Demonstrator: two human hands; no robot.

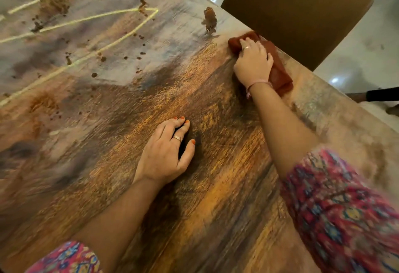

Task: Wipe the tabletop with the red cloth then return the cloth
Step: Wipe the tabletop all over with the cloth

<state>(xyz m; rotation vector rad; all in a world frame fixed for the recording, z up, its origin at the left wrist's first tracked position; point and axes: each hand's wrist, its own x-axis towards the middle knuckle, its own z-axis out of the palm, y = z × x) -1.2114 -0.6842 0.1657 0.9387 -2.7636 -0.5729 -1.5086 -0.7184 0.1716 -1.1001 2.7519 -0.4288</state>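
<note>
1. I take the chair (302, 13) as landmark; it stands pushed in at the far edge of the tabletop (129, 82), its brown back rising just past that edge
2. Red cloth (278, 71) lies bunched on the tabletop right at the edge nearest the chair, one crumpled end sticking out past the fingertips, the rest trailing back beside the wrist
3. Right hand (253, 62) is spread palm-down on top of the cloth, fingers curled over its front fold; I read this as pressing more than gripping, and I cannot tell how much fabric is pinched beneath the palm
4. Left hand (167, 156) is flat and open on bare tabletop, well away from the chair toward the person, holding nothing; it looks like a brace
5. Handling, my judgement: the cloth is thin, soft and light, with no stiffness, so it should slide easily on this surface and fold over itself if pushed by one corner
6. Best hold: keep a broad palm over the bunched middle for wiping; for lifting, gather that same bunch in the fingers so loose ends do not drag
7. Wiping seems underway; the tabletop away from the chair is mottled and streaked, pattern or dirt I cannot say
</note>
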